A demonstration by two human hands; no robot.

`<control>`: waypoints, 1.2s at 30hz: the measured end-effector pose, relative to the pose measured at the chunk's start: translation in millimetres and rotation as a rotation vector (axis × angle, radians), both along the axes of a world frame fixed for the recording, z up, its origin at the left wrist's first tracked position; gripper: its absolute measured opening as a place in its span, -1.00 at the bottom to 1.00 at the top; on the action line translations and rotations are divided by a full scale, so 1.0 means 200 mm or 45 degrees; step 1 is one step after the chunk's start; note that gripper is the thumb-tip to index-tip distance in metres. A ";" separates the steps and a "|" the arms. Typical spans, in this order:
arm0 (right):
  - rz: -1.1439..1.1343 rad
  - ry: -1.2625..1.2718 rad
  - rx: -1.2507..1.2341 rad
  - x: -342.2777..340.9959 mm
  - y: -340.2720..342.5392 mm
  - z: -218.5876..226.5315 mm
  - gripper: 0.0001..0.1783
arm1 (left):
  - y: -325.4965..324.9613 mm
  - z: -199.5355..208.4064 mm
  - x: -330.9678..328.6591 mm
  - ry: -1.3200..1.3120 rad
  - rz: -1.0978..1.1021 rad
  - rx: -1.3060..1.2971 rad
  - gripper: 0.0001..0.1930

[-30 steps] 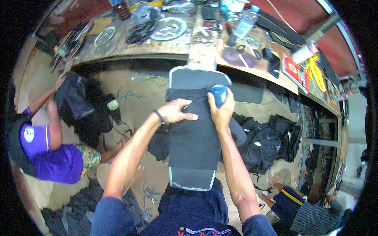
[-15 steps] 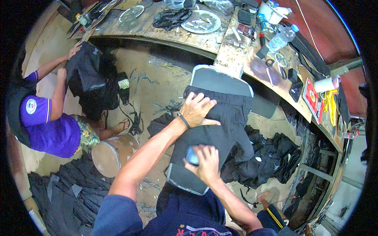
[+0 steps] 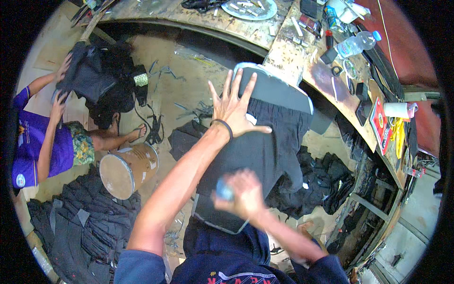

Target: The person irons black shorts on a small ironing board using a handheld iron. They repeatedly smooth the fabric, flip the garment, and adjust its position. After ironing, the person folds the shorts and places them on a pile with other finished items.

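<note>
Black fabric garment (image 3: 265,146) draped over grey padded board (image 3: 279,87), frame centre. Left hand (image 3: 234,109) splayed flat on garment; right hand (image 3: 239,194), blurred, grips small blue object (image 3: 223,189) at lower end.

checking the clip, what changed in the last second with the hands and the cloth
The right hand drew the blue tool from the board's far end to its near end. The left hand lifted, fingers spread. The black garment stayed on the board.

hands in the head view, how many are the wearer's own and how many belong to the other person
wearer's own hands: 2, left hand and right hand
other person's hands: 2, at and
total: 4
</note>
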State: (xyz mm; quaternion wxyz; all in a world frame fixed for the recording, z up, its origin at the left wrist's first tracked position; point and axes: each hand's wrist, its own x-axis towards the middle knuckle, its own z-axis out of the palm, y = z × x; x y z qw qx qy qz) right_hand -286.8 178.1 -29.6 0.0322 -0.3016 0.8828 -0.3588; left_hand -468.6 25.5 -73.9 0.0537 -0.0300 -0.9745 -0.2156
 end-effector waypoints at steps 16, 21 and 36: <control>-0.252 0.024 0.088 0.08 0.17 0.03 -0.47 | 0.02 -0.02 0.01 -0.006 0.050 -0.024 0.67; -0.397 0.167 0.060 -0.08 0.17 0.10 -0.49 | 0.02 -0.02 0.01 0.075 0.067 -0.023 0.62; -0.261 -0.050 0.166 0.07 -0.15 0.12 -0.47 | 0.00 -0.05 0.01 0.094 0.024 0.113 0.52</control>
